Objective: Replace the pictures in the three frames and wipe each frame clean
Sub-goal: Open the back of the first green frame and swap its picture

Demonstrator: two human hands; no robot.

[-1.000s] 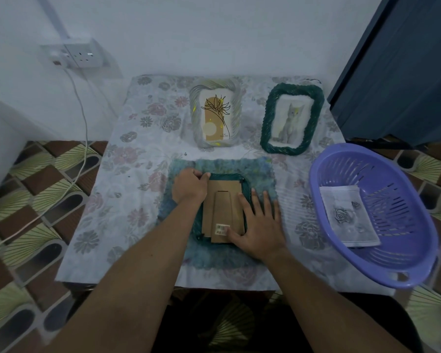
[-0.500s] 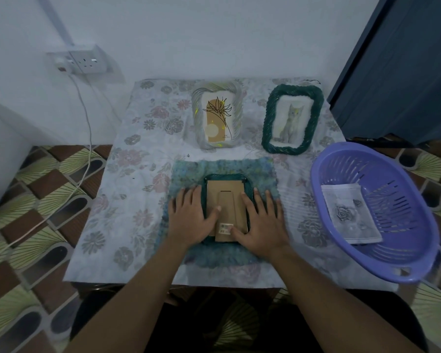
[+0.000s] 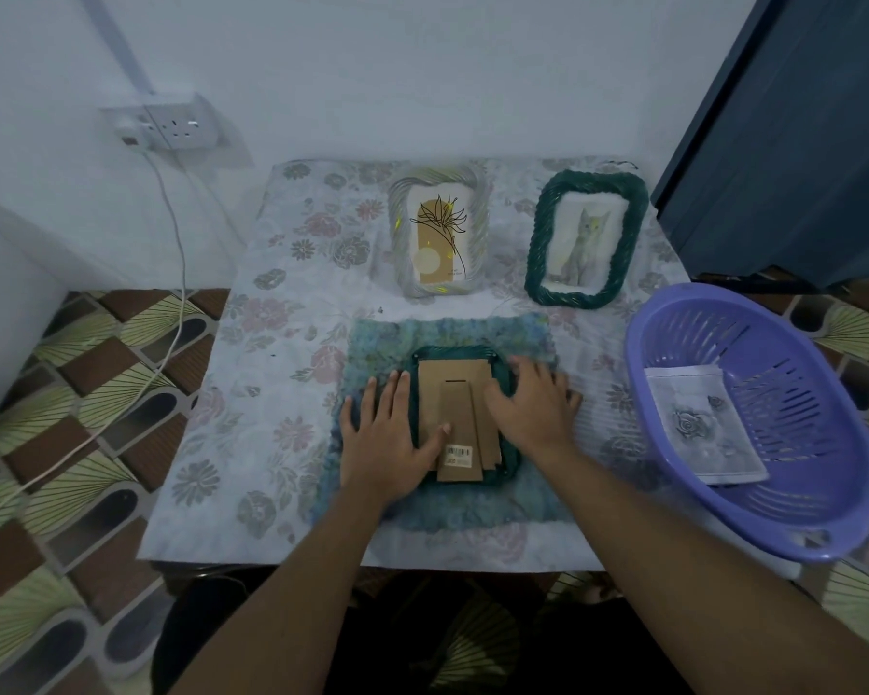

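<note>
A dark green frame (image 3: 508, 459) lies face down on a fuzzy blue cloth (image 3: 442, 509), its brown cardboard back (image 3: 452, 393) and stand facing up. My left hand (image 3: 390, 438) rests flat on the frame's left side, thumb on the cardboard. My right hand (image 3: 535, 403) lies over the frame's right edge, fingers spread and blurred. At the back stand a pale twisted frame (image 3: 440, 233) with a flower drawing and a green rope frame (image 3: 587, 238) with a cat picture.
A purple plastic basket (image 3: 823, 519) sits at the table's right edge with a rose picture sheet (image 3: 698, 423) inside. The flowered tablecloth (image 3: 252, 393) covers the small table. A wall socket (image 3: 171, 125) with a white cable hangs at the left. A dark blue door (image 3: 793, 143) stands right.
My left hand slid from the frame's top left corner down to its left side. My right hand moved up and right along the frame's right edge.
</note>
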